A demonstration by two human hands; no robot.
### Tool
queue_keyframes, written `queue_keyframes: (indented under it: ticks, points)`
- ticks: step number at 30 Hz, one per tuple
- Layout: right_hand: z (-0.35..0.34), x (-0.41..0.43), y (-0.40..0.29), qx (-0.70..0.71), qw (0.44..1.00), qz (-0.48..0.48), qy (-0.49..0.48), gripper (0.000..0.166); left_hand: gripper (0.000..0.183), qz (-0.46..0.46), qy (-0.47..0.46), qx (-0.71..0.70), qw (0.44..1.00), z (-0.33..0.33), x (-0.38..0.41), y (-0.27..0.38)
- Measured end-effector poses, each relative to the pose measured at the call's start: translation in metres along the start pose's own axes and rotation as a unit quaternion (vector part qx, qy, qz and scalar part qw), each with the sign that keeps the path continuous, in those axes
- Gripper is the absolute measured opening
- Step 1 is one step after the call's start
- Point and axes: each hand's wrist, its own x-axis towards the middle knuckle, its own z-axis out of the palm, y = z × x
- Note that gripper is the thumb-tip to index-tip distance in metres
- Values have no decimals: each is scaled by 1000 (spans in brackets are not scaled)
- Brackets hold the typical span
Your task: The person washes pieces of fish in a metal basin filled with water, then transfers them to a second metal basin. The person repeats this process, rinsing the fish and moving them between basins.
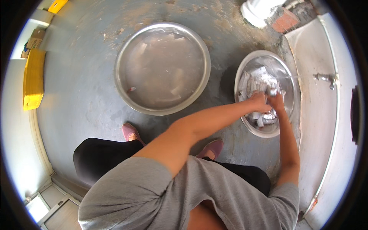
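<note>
My left hand (260, 102) and my right hand (276, 101) are close together in the smaller metal basin (291, 115). Both are among a heap of shiny, silvery and translucent pieces (257, 80), perhaps plastic packets. The fingers are blurred and partly hidden, so what each holds is unclear. A thin stream of water runs into this basin from a metal wall tap (325, 77). To the left stands a larger round metal basin (118, 72) filled with cloudy water. Pale, film-like pieces (178, 90) show in it, and a small red-and-white piece (132, 88) lies near its left side.
A white pipe (254, 13) and a red brick (285, 21) are at the top right. A thin pipe (337, 109) runs along the right wall. Yellow containers (34, 79) and cardboard boxes (36, 37) line the left. My feet are on the grey floor (77, 100), below the large basin.
</note>
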Motion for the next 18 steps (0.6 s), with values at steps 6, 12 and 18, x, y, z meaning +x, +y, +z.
queue_keyframes:
  ticks: [6, 12, 18]
  points:
    - [-28, -12, -172, -102, 981, -154, -68, 52, 44, -79, 172, -33, 981, -222, -73, -81]
    - [131, 73, -374, 184, 938, -61, -286, 100, 87, -392, 477, 295, 729, -327, -186, -308]
    - [256, 133, -440, 266, 911, 124, -290, 108, 103, -279, 505, -235, 783, -341, -167, -339]
